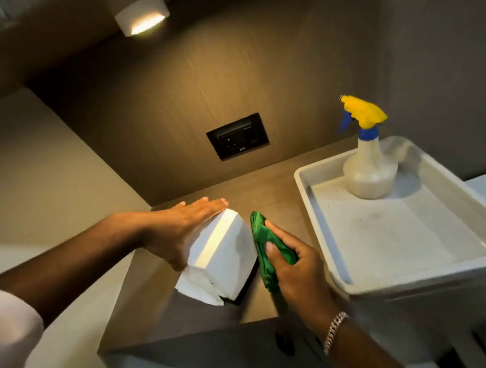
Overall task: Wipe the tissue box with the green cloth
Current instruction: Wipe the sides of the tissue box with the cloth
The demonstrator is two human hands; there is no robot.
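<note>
I'm bracing the tissue box [221,256] with my left hand [177,228], fingers flat and stretched out along its left face, gripping nothing; my right hand [296,271] is curled shut around the bunched green cloth [263,249], pressing it against the box's right side. The box is sitting tipped on the wooden counter [266,202], with a tissue [194,285] hanging out the near end.

What's worrying me: the left palm is only pushing, not gripping, so a hard swipe could be sliding the box off toward the near counter edge; the cloth could also be snagging that loose tissue and dragging it out.

The grey tray [306,187] to the right is holding a spray bottle [369,168], partly filled with cloudy liquid by the look of it; a small pale thing is sitting in its near right corner, too blurry to call.
</note>
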